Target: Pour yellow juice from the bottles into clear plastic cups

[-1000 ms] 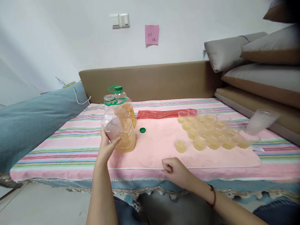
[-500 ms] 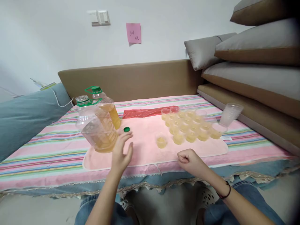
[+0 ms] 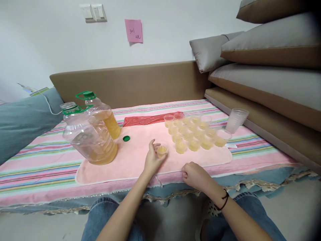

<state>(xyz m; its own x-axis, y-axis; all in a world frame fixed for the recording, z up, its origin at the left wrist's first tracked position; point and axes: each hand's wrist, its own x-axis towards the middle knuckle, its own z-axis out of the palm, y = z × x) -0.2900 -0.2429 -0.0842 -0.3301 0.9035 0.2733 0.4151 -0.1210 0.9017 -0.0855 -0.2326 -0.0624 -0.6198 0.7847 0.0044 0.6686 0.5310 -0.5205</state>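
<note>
Facing a smooth white wall [image 3: 175,30] and a long brown padded backrest [image 3: 140,82], with stacked grey-and-brown cushions [image 3: 271,43] at right. Sitting before a low surface draped in a striped pink, green and blue cloth [image 3: 37,164] with a lacy fringe, topped by a soft pale-pink towel [image 3: 130,160]. Counting two ribbed clear plastic jugs with green handles at the towel's left end: the nearer jug [image 3: 87,137], uncapped, and the farther jug [image 3: 104,113], capped, both holding yellow liquid. Counting also one crumpled red bag [image 3: 147,119], one tilted stack of empty cups [image 3: 235,120], a tight cluster of filled cups [image 3: 194,132] too crowded to number, and one round green cap [image 3: 126,138]. Cupping with the half-closed left hand [image 3: 151,160] one small clear cup [image 3: 162,150] of yellow liquid, standing on the towel just near-left of the cluster. Resting the right hand [image 3: 194,174], balled into a loose fist with nothing showing in it, on the towel's near edge.
</note>
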